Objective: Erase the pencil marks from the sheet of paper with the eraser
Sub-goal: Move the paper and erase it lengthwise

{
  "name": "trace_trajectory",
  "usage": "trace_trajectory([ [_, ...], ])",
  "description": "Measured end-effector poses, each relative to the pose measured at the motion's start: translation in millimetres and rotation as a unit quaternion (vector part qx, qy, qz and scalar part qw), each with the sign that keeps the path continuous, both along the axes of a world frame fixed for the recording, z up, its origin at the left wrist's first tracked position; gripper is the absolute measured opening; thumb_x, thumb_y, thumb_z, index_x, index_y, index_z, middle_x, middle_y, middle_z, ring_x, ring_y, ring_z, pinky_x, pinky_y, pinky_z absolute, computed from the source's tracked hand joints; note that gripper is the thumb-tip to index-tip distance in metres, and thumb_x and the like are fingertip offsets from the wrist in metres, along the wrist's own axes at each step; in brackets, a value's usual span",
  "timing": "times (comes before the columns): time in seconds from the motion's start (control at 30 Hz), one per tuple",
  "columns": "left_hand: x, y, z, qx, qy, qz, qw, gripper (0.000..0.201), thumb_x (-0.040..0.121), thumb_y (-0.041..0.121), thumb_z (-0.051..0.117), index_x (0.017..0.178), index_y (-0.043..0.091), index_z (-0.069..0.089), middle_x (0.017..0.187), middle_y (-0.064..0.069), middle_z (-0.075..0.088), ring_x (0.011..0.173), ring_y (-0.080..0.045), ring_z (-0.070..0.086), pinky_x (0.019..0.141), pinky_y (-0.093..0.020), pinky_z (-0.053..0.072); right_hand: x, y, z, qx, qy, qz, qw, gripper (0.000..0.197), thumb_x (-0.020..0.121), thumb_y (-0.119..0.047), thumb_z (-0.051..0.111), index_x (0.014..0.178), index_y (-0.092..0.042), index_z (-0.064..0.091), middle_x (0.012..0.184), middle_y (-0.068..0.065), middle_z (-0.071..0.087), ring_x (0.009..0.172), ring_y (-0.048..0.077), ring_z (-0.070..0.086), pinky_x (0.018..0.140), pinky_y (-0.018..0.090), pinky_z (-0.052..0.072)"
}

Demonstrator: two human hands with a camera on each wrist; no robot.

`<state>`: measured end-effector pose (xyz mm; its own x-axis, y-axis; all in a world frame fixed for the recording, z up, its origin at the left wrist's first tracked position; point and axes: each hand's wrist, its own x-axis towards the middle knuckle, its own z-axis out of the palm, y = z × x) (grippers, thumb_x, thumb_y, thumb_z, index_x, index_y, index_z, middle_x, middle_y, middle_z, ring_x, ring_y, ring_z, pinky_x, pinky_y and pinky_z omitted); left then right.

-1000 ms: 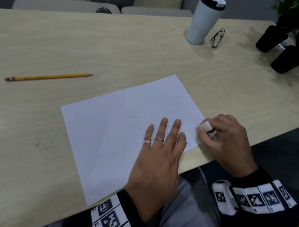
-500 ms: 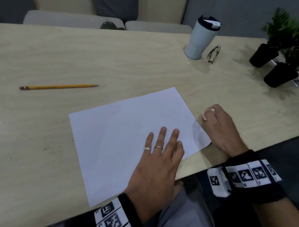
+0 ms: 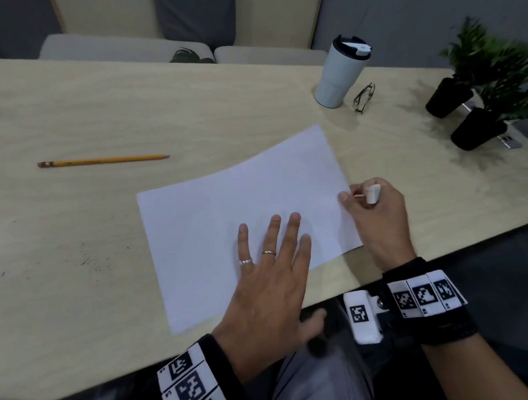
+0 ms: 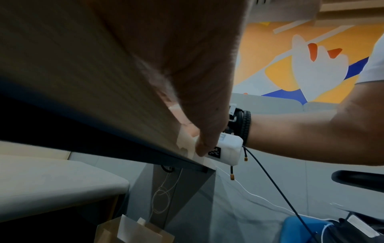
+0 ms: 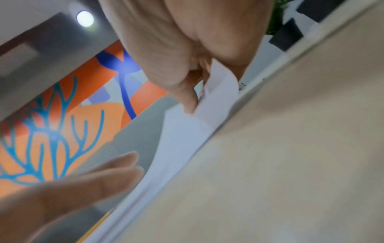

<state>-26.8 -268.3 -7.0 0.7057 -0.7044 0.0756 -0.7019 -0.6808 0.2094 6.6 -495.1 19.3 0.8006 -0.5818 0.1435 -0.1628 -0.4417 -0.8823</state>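
Note:
A white sheet of paper [image 3: 226, 207] lies askew on the light wood table [image 3: 131, 99], and I can make out no pencil marks on it. My left hand [image 3: 274, 260] lies flat on its near right part, fingers straight and spread, thumb past the table's edge. At the sheet's right edge, my right hand [image 3: 378, 219] holds a small white eraser [image 3: 373, 193] in its curled fingers. In the right wrist view its thumb and fingers also pinch the paper's edge [image 5: 220, 85], which curls up off the table.
A yellow pencil [image 3: 103, 160] lies far left. A pale tumbler [image 3: 339, 72] and glasses [image 3: 363, 98] stand at the back right, two black plant pots [image 3: 447, 98] further right. Dark crumbs [image 3: 93, 261] dot the table left of the sheet. The table's near edge runs under my wrists.
My right hand slid with the eraser from the sheet's near right corner further up its right edge, and now pinches and lifts that edge. My left hand stayed on the paper.

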Motion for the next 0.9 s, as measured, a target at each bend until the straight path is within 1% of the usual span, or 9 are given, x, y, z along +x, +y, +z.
trace_trajectory([
  [0.1, -4.8, -0.4, 7.9, -0.036, -0.012, 0.024, 0.999, 0.103, 0.084, 0.07, 0.058, 0.161, 0.005, 0.036, 0.175, -0.02, 0.007, 0.161, -0.04, 0.009, 0.122, -0.074, 0.001, -5.8, -2.6, 8.6, 0.057, -0.115, -0.031, 0.991, 0.038, 0.098, -0.004, 0.075, 0.081, -0.025, 0.048, 0.092, -0.008, 0.071, 0.079, 0.013, 0.062, 0.078, 0.023, 0.054],
  [0.23, -16.3, -20.1, 9.3, -0.011, 0.03, 0.065, 0.997, 0.113, 0.082, 0.069, 0.062, 0.162, -0.003, 0.026, 0.173, -0.027, 0.002, 0.16, -0.044, 0.006, 0.123, -0.074, 0.006, -12.6, -5.0, 7.5, 0.118, -0.161, -0.004, 0.98, 0.043, 0.101, 0.003, 0.068, 0.082, -0.028, 0.045, 0.098, 0.002, 0.063, 0.094, 0.019, 0.059, 0.093, 0.035, 0.052],
  [0.37, -25.7, -57.2, 16.0, 0.004, 0.053, 0.083, 0.995, 0.126, 0.078, 0.057, 0.073, 0.163, -0.007, 0.007, 0.171, -0.031, -0.011, 0.159, -0.05, -0.004, 0.124, -0.071, 0.007, -20.4, -4.6, 9.6, 0.113, -0.18, 0.007, 0.977, 0.043, 0.102, 0.006, 0.063, 0.082, -0.025, 0.042, 0.092, -0.005, 0.059, 0.088, 0.013, 0.055, 0.087, 0.026, 0.05],
  [0.47, -18.4, -81.1, 20.6, -0.033, 0.031, 0.058, 0.997, 0.124, 0.083, 0.05, 0.075, 0.166, 0.004, -0.006, 0.173, -0.022, -0.016, 0.16, -0.045, -0.008, 0.124, -0.067, 0.016, -23.2, -6.8, 15.2, 0.132, -0.201, 0.011, 0.971, 0.043, 0.102, 0.006, 0.063, 0.081, -0.025, 0.041, 0.093, -0.005, 0.059, 0.089, 0.012, 0.055, 0.088, 0.024, 0.05],
  [0.5, -13.8, -86.4, 22.5, -0.029, 0.019, 0.035, 0.999, 0.123, 0.086, 0.05, 0.074, 0.167, 0.01, -0.01, 0.173, -0.018, -0.019, 0.16, -0.043, -0.01, 0.125, -0.066, 0.015, -24.3, -6.7, 15.9, 0.149, -0.206, 0.006, 0.967, 0.044, 0.102, 0.007, 0.063, 0.08, -0.024, 0.041, 0.093, -0.004, 0.059, 0.089, 0.011, 0.056, 0.089, 0.024, 0.05],
  [0.57, -3.8, -91.4, 24.3, 0.018, -0.003, -0.009, 1.0, 0.119, 0.093, 0.051, 0.066, 0.163, 0.018, -0.025, 0.169, -0.013, -0.035, 0.157, -0.04, -0.024, 0.127, -0.064, 0.0, -25.6, -6.9, 15.0, 0.175, -0.221, -0.023, 0.959, 0.045, 0.102, 0.007, 0.063, 0.078, -0.022, 0.04, 0.092, -0.005, 0.06, 0.088, 0.009, 0.059, 0.088, 0.023, 0.051],
  [0.67, 1.7, -90.3, 23.4, 0.11, 0.043, 0.026, 0.993, 0.126, 0.094, 0.073, 0.054, 0.156, 0.011, -0.036, 0.157, -0.015, -0.052, 0.148, -0.046, -0.04, 0.121, -0.064, -0.022, -26.8, -14.7, 10.5, 0.189, -0.256, -0.07, 0.945, 0.045, 0.103, 0.006, 0.062, 0.077, -0.023, 0.038, 0.087, -0.01, 0.058, 0.087, 0.007, 0.058, 0.089, 0.022, 0.049],
  [0.77, -3.4, -90.1, 31.2, 0.147, 0.092, 0.095, 0.98, 0.138, 0.089, 0.078, 0.057, 0.153, -0.003, -0.034, 0.156, -0.028, -0.048, 0.148, -0.053, -0.035, 0.121, -0.066, -0.019, -27.4, -27.8, 12.8, 0.164, -0.272, -0.133, 0.939, 0.044, 0.104, 0.002, 0.061, 0.078, -0.025, 0.038, 0.077, -0.014, 0.044, 0.08, 0.007, 0.047, 0.085, 0.022, 0.043],
  [0.9, -13.8, -111.6, 23.0, 0.108, 0.077, -0.021, 0.991, 0.11, 0.103, 0.059, 0.043, 0.154, 0.004, -0.037, 0.157, -0.02, -0.049, 0.154, -0.043, -0.031, 0.126, -0.062, -0.008, -31.9, -50.8, 8.6, 0.148, -0.297, -0.226, 0.916, 0.036, 0.105, 0.0, 0.057, 0.082, -0.024, 0.041, 0.081, -0.007, 0.044, 0.07, 0.001, 0.047, 0.078, 0.019, 0.043],
])
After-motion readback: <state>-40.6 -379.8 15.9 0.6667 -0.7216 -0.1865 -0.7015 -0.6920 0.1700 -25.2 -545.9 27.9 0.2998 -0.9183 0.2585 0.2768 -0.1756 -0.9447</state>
